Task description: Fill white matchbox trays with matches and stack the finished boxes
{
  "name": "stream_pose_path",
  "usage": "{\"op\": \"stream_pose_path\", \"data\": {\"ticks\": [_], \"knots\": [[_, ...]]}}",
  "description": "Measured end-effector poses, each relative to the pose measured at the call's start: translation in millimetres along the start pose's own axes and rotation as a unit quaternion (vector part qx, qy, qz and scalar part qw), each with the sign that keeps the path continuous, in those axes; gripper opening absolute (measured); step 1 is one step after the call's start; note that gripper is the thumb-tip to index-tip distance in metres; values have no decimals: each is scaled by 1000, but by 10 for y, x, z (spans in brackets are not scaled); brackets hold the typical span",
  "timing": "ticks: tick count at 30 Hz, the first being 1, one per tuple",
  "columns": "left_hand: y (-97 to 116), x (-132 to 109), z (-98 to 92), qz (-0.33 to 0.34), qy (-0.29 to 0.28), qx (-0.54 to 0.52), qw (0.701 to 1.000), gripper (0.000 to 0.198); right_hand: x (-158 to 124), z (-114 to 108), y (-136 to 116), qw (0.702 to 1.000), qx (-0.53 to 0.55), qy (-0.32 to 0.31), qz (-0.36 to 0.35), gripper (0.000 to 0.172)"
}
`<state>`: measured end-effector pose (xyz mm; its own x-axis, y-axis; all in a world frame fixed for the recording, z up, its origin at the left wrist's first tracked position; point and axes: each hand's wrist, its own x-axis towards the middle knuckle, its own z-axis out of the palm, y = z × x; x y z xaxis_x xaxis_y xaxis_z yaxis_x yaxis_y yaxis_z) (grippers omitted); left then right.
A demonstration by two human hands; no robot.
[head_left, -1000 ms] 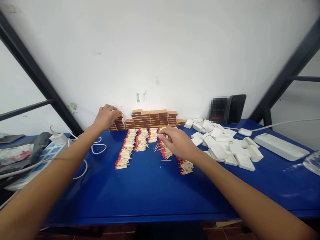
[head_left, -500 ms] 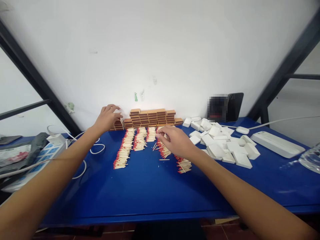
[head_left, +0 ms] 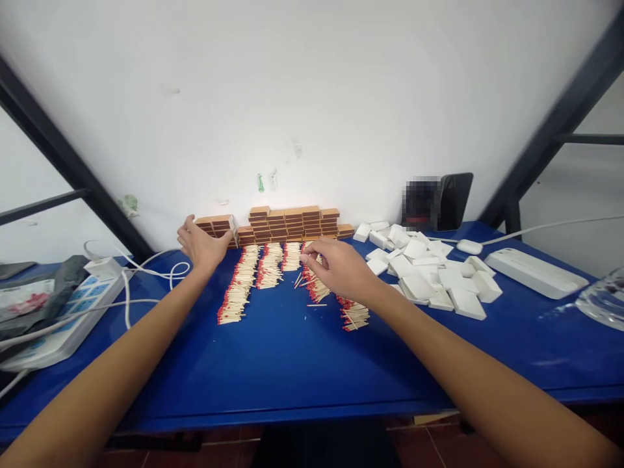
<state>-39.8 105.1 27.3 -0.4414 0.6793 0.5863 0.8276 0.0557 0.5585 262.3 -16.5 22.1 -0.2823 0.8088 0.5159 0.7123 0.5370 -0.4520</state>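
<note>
Small stack of brown matchboxes (head_left: 216, 225) at the left end of the box wall (head_left: 292, 223), at the far edge of the blue worktop (head_left: 292, 370) against the white wall. The left hand (head_left: 202, 244) lies at 6 o'clock of this stack and touches its near face, fingers spread and cupped; whether they clamp it cannot be told. The stack's long axis runs 9 to 3 o'clock.

The right hand (head_left: 341, 270) hovers over the fourth match row (head_left: 316, 289), thumb and forefinger tips drawn together at its 10 o'clock; a match between them is too small to confirm. The other match rows (head_left: 238, 289) lie between the two hands. Each row runs roughly 12 to 6 o'clock, its sticks crosswise with red heads toward 9 o'clock. The left hand is the nearer to the brown boxes, the right to the loose matches.

At 3 o'clock of the right hand lies a heap of white trays (head_left: 429, 273); beyond it is a white device (head_left: 536, 273). At 9 o'clock of the left hand are cables (head_left: 146, 270) and a power strip (head_left: 53, 318). Bare worktop lies toward 6 o'clock, up to the near edge.
</note>
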Motion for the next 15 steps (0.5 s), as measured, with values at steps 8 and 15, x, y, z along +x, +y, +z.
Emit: {"op": "stream_pose_path", "data": {"ticks": [8,15], "knots": [[-133,-39,129,-27,-49,49,997,129,4,-17,-11,1000,-5,8,-7,16],[-116,-10,176,-8,-42,60,997,133,8,-26,-9,1000,3,8,-5,18]]}}
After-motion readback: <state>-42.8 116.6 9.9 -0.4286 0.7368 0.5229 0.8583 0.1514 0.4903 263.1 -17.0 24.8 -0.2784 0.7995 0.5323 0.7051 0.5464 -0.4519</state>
